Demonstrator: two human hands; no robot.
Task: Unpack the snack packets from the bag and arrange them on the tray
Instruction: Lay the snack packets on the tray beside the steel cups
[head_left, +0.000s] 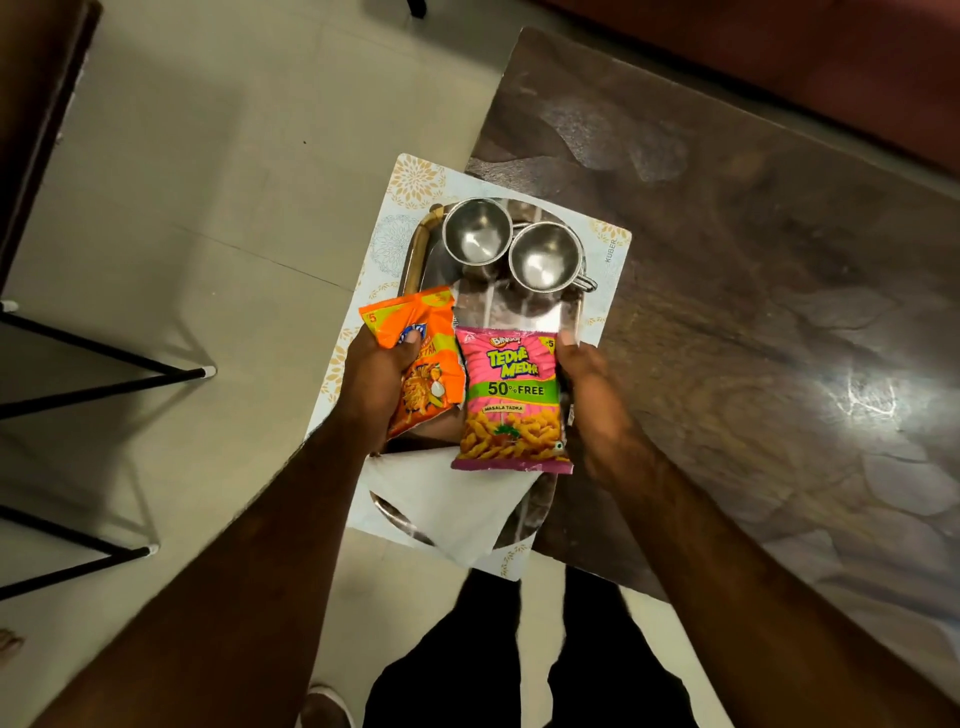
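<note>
My left hand (376, 384) grips an orange snack packet (423, 364) by its left side, holding it over the left part of the steel tray (519, 306). Beside it, my right hand (587, 400) holds a pink Tedhe Medhe snack packet (511, 400) by its right edge above the tray's middle. The two packets sit side by side, nearly touching. A white bag or cloth (457, 504) lies flat on the near end of the tray, under the packets.
Two empty steel cups (475, 231) (543, 255) stand at the tray's far end. The tray rests on a patterned mat (415, 179) that overhangs the dark wooden table's (753, 260) left corner. Black metal legs (104, 358) stand on the tiled floor at left.
</note>
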